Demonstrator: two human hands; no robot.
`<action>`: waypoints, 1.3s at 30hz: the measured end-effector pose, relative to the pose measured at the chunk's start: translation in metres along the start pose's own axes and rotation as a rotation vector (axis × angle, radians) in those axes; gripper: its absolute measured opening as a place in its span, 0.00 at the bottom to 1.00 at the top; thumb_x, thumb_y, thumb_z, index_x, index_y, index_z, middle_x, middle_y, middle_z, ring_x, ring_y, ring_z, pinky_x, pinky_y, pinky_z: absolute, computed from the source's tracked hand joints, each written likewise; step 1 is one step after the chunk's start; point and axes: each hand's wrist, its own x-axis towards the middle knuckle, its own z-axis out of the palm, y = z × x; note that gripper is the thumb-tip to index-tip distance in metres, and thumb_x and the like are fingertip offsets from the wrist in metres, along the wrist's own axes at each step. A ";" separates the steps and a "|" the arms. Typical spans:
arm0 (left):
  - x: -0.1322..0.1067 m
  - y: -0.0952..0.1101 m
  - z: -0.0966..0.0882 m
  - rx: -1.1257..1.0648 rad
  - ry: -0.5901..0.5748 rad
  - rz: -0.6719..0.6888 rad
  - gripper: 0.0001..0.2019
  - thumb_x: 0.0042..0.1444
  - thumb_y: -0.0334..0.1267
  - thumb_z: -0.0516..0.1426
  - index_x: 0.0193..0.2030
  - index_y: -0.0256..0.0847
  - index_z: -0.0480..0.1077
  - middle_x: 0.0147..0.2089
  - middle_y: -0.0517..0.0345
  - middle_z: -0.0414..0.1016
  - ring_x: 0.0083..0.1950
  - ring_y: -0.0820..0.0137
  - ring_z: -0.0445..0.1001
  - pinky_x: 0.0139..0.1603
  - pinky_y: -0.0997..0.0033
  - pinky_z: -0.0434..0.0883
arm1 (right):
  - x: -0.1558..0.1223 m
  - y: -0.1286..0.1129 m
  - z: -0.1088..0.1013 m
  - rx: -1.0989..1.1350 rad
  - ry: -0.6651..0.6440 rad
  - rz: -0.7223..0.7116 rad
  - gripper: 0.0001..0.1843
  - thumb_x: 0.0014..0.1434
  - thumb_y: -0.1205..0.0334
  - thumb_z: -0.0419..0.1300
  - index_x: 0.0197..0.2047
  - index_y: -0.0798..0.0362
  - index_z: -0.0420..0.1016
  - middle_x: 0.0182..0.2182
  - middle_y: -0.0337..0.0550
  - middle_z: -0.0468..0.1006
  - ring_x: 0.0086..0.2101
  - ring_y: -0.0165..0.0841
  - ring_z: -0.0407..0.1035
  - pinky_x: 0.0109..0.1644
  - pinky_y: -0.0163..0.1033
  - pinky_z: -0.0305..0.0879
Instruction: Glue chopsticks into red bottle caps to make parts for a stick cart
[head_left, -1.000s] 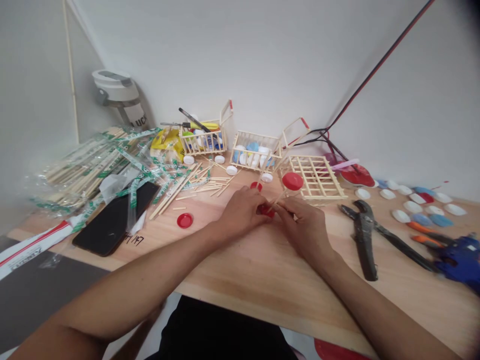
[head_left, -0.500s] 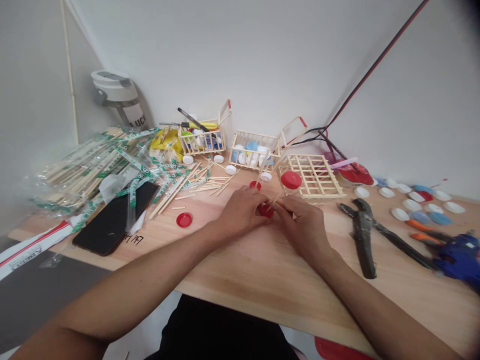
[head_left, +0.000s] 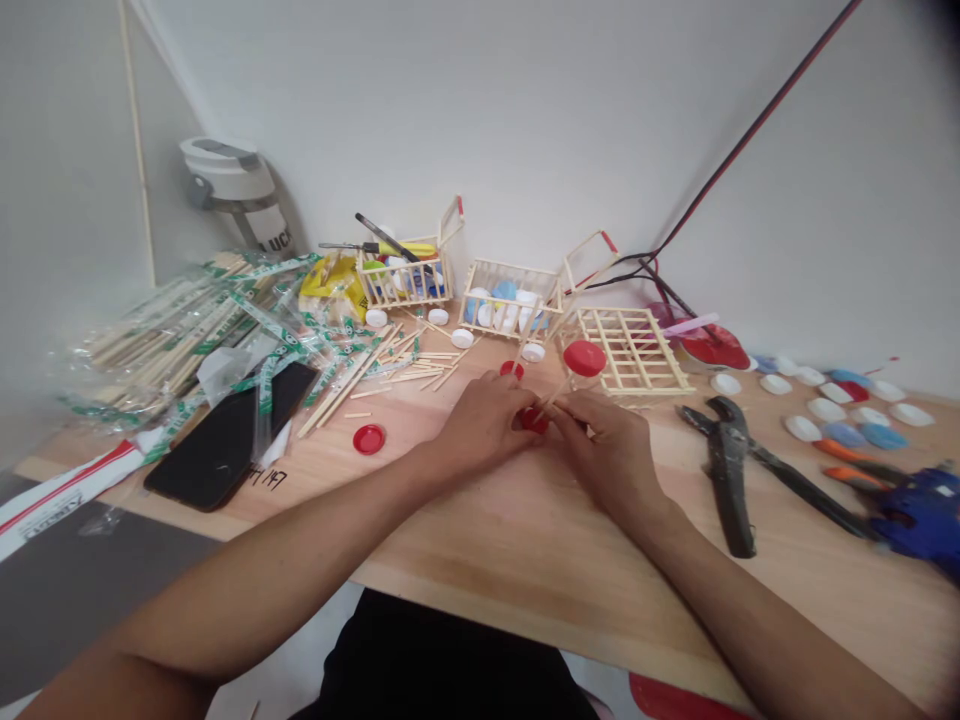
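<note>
Both hands meet over the middle of the wooden table. My left hand (head_left: 491, 420) is closed around a red bottle cap (head_left: 534, 420), which lies at its fingertips. My right hand (head_left: 604, 430) pinches a thin wooden stick (head_left: 553, 396) whose lower end reaches that cap; whether it is fixed there I cannot tell. At the stick's upper end sits another red cap (head_left: 585, 358). Just behind my left hand, a third red cap (head_left: 512, 370) has a stick standing up from it. One more loose red cap (head_left: 369, 438) lies flat to the left.
Two small stick carts (head_left: 405, 275) (head_left: 510, 300) with bottle caps inside stand against the wall, beside a stick grid frame (head_left: 630, 350). Pliers (head_left: 727, 470), a blue tool (head_left: 919, 515) and scattered caps (head_left: 846, 432) lie right. Left are a phone (head_left: 229, 435), wrapped chopsticks (head_left: 172, 350) and a bottle (head_left: 238, 195).
Hardly anything differs. Both hands keep the same hold on the cap and the stick; the view has shifted very slightly.
</note>
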 end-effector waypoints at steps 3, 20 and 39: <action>0.001 0.000 0.000 0.012 -0.005 -0.007 0.11 0.54 0.45 0.61 0.31 0.39 0.71 0.36 0.55 0.71 0.42 0.64 0.67 0.42 0.65 0.63 | 0.000 0.000 0.000 -0.006 -0.005 0.013 0.12 0.64 0.63 0.55 0.28 0.51 0.71 0.26 0.38 0.74 0.29 0.31 0.66 0.33 0.37 0.58; 0.000 0.001 0.000 0.016 0.011 -0.007 0.10 0.53 0.44 0.62 0.30 0.39 0.71 0.35 0.56 0.70 0.41 0.64 0.67 0.40 0.66 0.62 | 0.000 0.000 0.000 -0.002 -0.001 0.006 0.12 0.64 0.63 0.55 0.28 0.51 0.71 0.26 0.39 0.74 0.29 0.31 0.66 0.34 0.37 0.59; 0.000 0.000 0.000 -0.004 0.023 -0.006 0.10 0.53 0.43 0.62 0.30 0.39 0.70 0.34 0.57 0.70 0.40 0.65 0.67 0.40 0.66 0.62 | 0.000 -0.001 0.000 -0.013 0.006 0.003 0.12 0.63 0.64 0.55 0.27 0.51 0.70 0.25 0.38 0.72 0.29 0.31 0.66 0.33 0.37 0.59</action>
